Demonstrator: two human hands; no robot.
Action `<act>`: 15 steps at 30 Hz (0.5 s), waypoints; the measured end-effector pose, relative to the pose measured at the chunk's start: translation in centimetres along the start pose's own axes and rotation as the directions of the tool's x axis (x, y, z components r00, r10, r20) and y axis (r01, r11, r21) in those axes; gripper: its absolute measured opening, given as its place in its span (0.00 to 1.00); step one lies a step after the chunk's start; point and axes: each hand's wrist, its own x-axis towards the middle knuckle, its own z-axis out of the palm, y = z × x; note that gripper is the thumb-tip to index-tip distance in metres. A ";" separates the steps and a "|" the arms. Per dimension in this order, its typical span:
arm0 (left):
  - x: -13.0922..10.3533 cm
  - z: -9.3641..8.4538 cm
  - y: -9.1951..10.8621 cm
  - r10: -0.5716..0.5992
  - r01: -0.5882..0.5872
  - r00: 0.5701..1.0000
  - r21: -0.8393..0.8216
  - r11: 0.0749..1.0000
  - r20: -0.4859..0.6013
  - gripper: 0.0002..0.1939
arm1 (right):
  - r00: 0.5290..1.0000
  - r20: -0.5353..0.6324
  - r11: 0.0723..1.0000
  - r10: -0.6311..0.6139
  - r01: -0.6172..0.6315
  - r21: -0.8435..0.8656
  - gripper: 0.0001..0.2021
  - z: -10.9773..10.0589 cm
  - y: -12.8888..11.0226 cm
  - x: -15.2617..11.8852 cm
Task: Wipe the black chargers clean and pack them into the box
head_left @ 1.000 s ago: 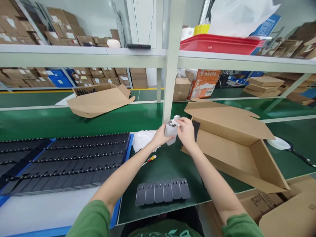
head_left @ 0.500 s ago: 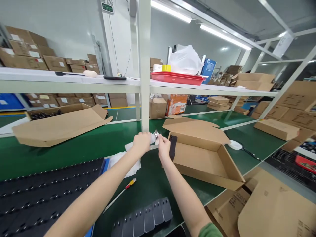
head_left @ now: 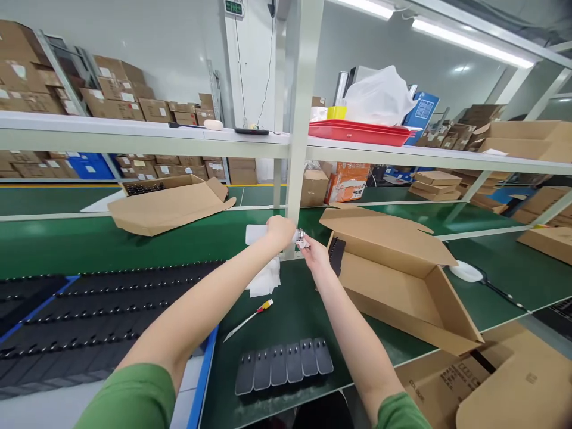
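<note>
My left hand [head_left: 280, 232] is closed around a small translucent bottle with a shiny silver top [head_left: 300, 234], mostly hidden by the fingers. Against that top, my right hand [head_left: 315, 253] pinches a small piece of white wipe [head_left: 304, 243]. Below my left hand, a pile of white wipes [head_left: 265, 279] lies on the green table [head_left: 295, 298] beside a clear plastic lid [head_left: 254, 233]. Nearer to me are a white cable with a yellow and red plug [head_left: 263, 307] and a row of dark grey tab-like pieces [head_left: 285, 364].
An open cardboard box [head_left: 393, 280] stands right of my hands, a black strip inside its left end. Racks of black parts [head_left: 111, 310] fill the left. A white post [head_left: 297, 119] rises behind my hands to a shelf [head_left: 201, 143]. A white-headed tool [head_left: 467, 271] lies far right.
The view has swung left, so the surroundings sit further right. My hands stay together at the bottle's top; a bit of wipe shows more clearly in my right fingers.
</note>
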 end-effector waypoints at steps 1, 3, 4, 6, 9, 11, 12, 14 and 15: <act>-0.1 0.0 -0.1 0.004 -0.004 1.000 0.002 1.000 0.005 0.19 | 1.000 -0.002 1.000 0.005 -0.005 0.014 0.17 0.0 -0.1 -0.1; -0.2 -0.1 -0.4 0.011 -0.011 1.000 0.008 1.000 0.015 0.19 | 1.000 -0.006 0.999 0.012 -0.011 0.041 0.17 0.0 -0.3 -0.2; -0.3 -0.1 -0.5 0.012 -0.013 1.000 0.012 1.000 0.020 0.19 | 1.000 -0.009 0.999 0.014 -0.013 0.053 0.17 0.0 -0.4 -0.2; -0.3 -0.2 -0.8 0.012 -0.013 1.000 0.018 1.000 0.026 0.19 | 1.000 -0.014 0.997 0.016 -0.015 0.078 0.17 -0.1 -0.5 -0.1; -0.4 -0.1 -1.2 0.009 -0.010 0.999 0.018 1.000 0.032 0.19 | 1.000 -0.022 0.994 0.019 -0.017 0.111 0.17 -0.1 -0.4 0.1; -0.3 0.0 -1.3 0.009 -0.009 0.999 0.015 1.000 0.035 0.19 | 0.999 -0.028 0.992 0.025 -0.021 0.126 0.17 -0.1 -0.3 0.2; -0.3 0.1 -1.3 0.009 -0.010 0.999 0.014 1.000 0.036 0.19 | 0.999 -0.033 0.991 0.028 -0.024 0.132 0.17 -0.1 -0.3 0.3; -0.3 0.2 -1.3 0.012 -0.012 0.999 0.013 1.000 0.034 0.19 | 0.998 -0.043 0.990 0.036 -0.030 0.137 0.17 -0.1 -0.2 0.4; -0.3 0.2 -1.3 0.014 -0.015 0.999 0.013 1.000 0.032 0.19 | 0.998 -0.047 0.990 0.039 -0.033 0.138 0.17 -0.1 -0.1 0.4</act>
